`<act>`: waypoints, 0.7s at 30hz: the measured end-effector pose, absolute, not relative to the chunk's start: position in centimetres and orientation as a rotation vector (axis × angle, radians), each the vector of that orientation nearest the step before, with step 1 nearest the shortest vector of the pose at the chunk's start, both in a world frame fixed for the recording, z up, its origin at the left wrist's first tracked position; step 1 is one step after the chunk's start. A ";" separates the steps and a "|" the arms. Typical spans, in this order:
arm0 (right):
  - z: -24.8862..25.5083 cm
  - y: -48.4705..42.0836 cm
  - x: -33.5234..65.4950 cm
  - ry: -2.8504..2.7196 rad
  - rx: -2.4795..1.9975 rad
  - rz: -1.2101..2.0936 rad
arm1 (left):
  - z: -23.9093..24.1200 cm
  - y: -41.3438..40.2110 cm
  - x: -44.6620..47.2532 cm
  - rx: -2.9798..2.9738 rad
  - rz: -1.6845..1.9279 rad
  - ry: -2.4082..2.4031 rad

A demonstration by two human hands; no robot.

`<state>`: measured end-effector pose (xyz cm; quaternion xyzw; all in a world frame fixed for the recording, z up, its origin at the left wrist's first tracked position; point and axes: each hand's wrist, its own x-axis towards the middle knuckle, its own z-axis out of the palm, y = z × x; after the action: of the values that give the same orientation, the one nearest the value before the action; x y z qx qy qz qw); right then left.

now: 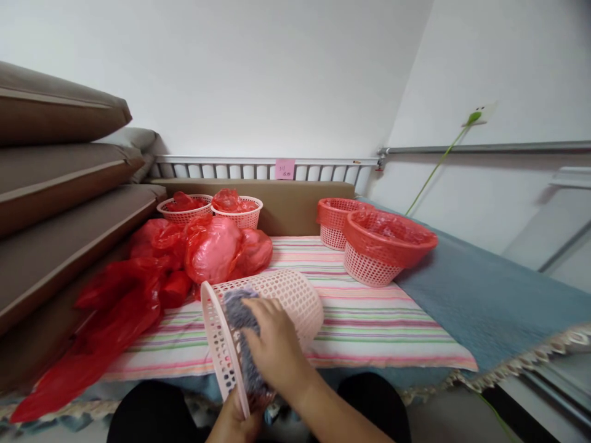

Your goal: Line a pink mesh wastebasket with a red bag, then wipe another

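A pink perforated plastic basket [295, 295] lies on its side at the near edge of the striped cloth, its open mouth to the left. My left hand [237, 418] grips the lower part of its rim; some of those fingers are hidden. Against the outside wall of the basket, my right hand [272, 338] presses a fuzzy grey cloth [247, 357], with the fingers bent over its upper part. Several loose red plastic bags [215, 246] are heaped just beyond and left of the basket.
Two baskets lined with red bags [388, 240] stand at the right. Two more pink baskets [240, 212] with red plastic inside are at the back left. Stacked brown cushions [69, 209] rise on the left. A radiator [221, 169] runs behind, and a green cord [436, 166] hangs from a socket.
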<state>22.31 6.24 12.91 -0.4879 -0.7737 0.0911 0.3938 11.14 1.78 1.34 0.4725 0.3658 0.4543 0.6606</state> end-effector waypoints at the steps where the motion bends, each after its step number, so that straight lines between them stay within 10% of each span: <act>1: 13.3 5.3 21.3 -1.998 -1.189 0.240 | 1.4 1.7 10.9 1.078 1.012 0.838; 21: 8.0 12.1 32.2 -1.629 -1.830 -0.233 | 5.2 2.1 10.8 1.096 1.067 0.796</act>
<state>32.17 12.09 7.98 -0.7009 -0.6241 -0.0891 0.3336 10.77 2.10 5.15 0.4825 0.3505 0.4699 0.6508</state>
